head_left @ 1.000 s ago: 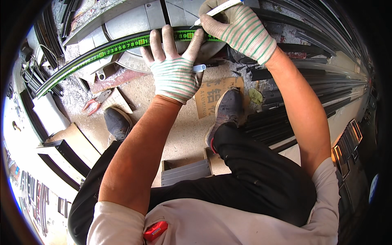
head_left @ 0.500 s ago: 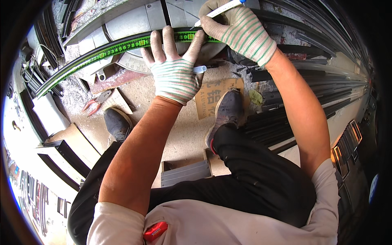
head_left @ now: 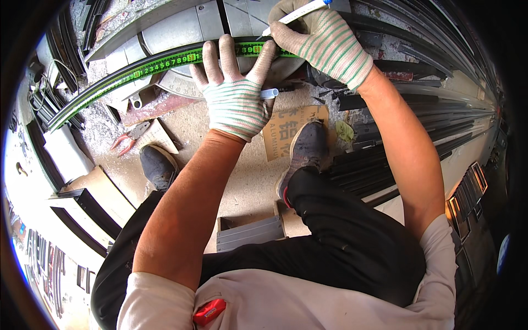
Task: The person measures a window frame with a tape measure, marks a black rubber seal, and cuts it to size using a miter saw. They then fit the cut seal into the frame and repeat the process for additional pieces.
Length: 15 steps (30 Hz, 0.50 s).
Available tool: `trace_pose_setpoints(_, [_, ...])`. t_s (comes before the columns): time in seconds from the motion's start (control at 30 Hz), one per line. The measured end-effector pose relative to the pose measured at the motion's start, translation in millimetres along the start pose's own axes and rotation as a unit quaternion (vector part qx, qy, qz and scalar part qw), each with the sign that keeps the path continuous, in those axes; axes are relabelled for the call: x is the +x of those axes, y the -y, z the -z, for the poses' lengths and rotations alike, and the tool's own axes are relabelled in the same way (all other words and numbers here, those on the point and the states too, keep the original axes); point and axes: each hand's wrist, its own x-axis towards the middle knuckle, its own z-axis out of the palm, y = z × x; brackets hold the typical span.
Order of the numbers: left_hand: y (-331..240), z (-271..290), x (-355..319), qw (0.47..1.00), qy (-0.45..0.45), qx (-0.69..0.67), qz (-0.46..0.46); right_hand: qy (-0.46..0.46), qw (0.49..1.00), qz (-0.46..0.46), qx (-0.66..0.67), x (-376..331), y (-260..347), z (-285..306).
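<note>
My left hand (head_left: 234, 96), in a green-striped knit glove, presses with spread fingers on a green tape measure (head_left: 162, 65) and the long dark strip (head_left: 118, 70) behind it. A pale, translucent pen cap (head_left: 269, 94) juts out beside that palm; its hidden end and the thumb do not show clearly. My right hand (head_left: 324, 44), gloved alike, is closed around a white marker pen (head_left: 300, 12) with a blue end. Its tip points down at the strip, near the tape's edge, just right of my left fingers. Whether the tip touches cannot be told.
Behind the strip lies a grey metal machine table (head_left: 181, 26) with an angle scale. Red-handled pliers (head_left: 131, 137) and printed cardboard (head_left: 278, 135) lie on the floor near my shoes. Dark metal profiles (head_left: 418, 124) are stacked at right. A grey box (head_left: 250, 234) stands between my legs.
</note>
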Motion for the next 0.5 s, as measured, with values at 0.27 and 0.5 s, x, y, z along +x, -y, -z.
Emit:
trace_pose_setpoints(0.27, [0.2,-1.4,-0.6,1.0,-0.011,-0.007,-0.002,-0.003,1.0,-0.011,0.016,-0.6,-3.3,-1.6])
trace_pose_setpoints(0.5, [0.6,-0.9,0.3,1.0,-0.012,-0.011,-0.005,-0.001,1.0,-0.026,0.006,-0.9,-0.9,-0.3])
